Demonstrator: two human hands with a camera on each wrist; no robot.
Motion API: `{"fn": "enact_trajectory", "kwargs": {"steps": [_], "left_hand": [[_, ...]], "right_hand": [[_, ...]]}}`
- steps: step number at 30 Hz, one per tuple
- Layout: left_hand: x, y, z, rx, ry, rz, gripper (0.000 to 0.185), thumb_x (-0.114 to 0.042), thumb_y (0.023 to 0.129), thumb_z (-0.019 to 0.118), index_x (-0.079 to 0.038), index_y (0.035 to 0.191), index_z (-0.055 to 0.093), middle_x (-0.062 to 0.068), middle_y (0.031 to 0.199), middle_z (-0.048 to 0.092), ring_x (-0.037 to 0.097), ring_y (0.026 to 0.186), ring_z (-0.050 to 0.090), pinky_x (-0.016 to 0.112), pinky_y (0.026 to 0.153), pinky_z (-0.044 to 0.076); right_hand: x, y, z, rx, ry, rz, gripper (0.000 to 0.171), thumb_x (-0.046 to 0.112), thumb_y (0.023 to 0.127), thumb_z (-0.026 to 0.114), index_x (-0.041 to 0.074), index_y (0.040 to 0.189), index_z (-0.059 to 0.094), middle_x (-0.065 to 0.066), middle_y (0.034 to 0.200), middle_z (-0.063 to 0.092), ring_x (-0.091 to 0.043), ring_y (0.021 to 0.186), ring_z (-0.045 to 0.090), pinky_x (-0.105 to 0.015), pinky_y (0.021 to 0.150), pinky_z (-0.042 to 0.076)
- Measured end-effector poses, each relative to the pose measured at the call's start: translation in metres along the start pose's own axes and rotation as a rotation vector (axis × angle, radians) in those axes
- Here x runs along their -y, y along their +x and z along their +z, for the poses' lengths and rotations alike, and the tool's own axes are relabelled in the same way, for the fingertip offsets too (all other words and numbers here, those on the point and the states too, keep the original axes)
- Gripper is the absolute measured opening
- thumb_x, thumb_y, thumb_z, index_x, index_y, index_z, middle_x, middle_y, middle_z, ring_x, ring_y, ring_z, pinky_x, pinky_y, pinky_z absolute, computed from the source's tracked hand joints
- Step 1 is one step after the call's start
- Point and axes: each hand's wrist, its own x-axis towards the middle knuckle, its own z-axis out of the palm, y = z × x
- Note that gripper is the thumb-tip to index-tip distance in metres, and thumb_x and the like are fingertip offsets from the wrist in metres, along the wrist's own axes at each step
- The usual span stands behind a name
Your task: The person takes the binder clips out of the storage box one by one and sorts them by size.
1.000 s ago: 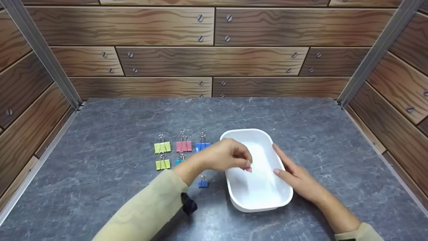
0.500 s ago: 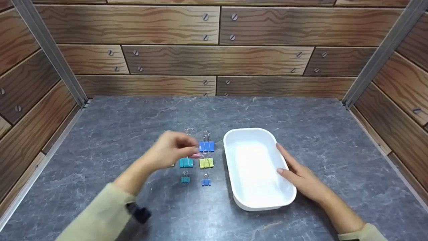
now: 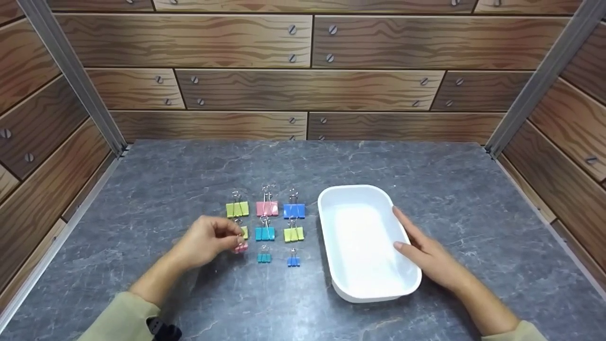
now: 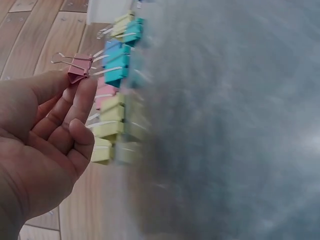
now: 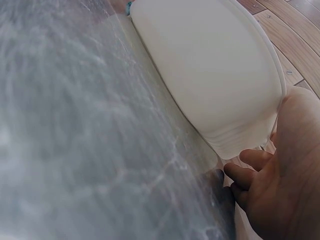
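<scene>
My left hand [image 3: 203,242] pinches a small pink binder clip [image 3: 241,247] between thumb and fingertips, at the near left of the binder clips on the table. In the left wrist view the pink clip's wire handle points away from the fingers. Just behind that hand, a yellow binder clip [image 3: 244,232] is partly covered by the fingers. Beside it stand a teal clip [image 3: 265,233] and another yellow clip [image 3: 293,234]. My right hand [image 3: 433,260] holds the right side of a white plastic tray [image 3: 335,279], thumb over the rim and fingers along the outer wall.
Larger yellow [image 3: 237,209], pink [image 3: 267,208] and blue [image 3: 294,210] clips form the back row. Small teal [image 3: 264,257] and blue [image 3: 293,261] clips stand in front. Wood-patterned walls [image 3: 236,87] enclose the grey table [image 3: 227,161].
My left hand has moved left from over the tray, carrying the small pink binder clip to the near left of the clips. My right hand has stayed on the tray.
</scene>
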Motion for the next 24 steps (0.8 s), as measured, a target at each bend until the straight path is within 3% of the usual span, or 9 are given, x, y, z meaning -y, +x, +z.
{"fn": "enact_trajectory", "kwargs": {"steps": [12,19,24], "left_hand": [[0.019,0.002,0.011,0.023,0.072,0.007,0.007,0.002,0.090,0.075,-0.001,0.095,0.080,0.002,0.080,0.073,0.010,0.071,0.064,0.022,0.062,0.052],[0.017,0.007,0.015,-0.006,0.119,-0.007,0.006,0.000,0.089,0.078,-0.003,0.093,0.081,0.000,0.080,0.073,0.013,0.073,0.063,0.023,0.064,0.053],[0.014,0.008,0.015,-0.043,0.174,-0.017,0.006,-0.001,0.089,0.080,-0.005,0.093,0.082,-0.001,0.081,0.074,0.012,0.073,0.064,0.025,0.065,0.054]], "right_hand": [[-0.001,-0.004,-0.001,0.002,0.052,0.000,0.072,0.029,0.110,0.059,0.033,0.170,0.021,-0.009,0.174,0.023,-0.031,0.152,0.032,-0.019,0.106,0.042],[-0.002,-0.003,-0.003,-0.004,0.037,0.003,0.072,0.030,0.110,0.060,0.035,0.170,0.021,-0.009,0.174,0.022,-0.032,0.153,0.029,-0.017,0.107,0.038],[0.000,0.002,-0.004,-0.010,0.016,0.013,0.073,0.032,0.109,0.061,0.034,0.170,0.021,-0.013,0.173,0.024,-0.034,0.152,0.033,-0.019,0.105,0.041]]}}
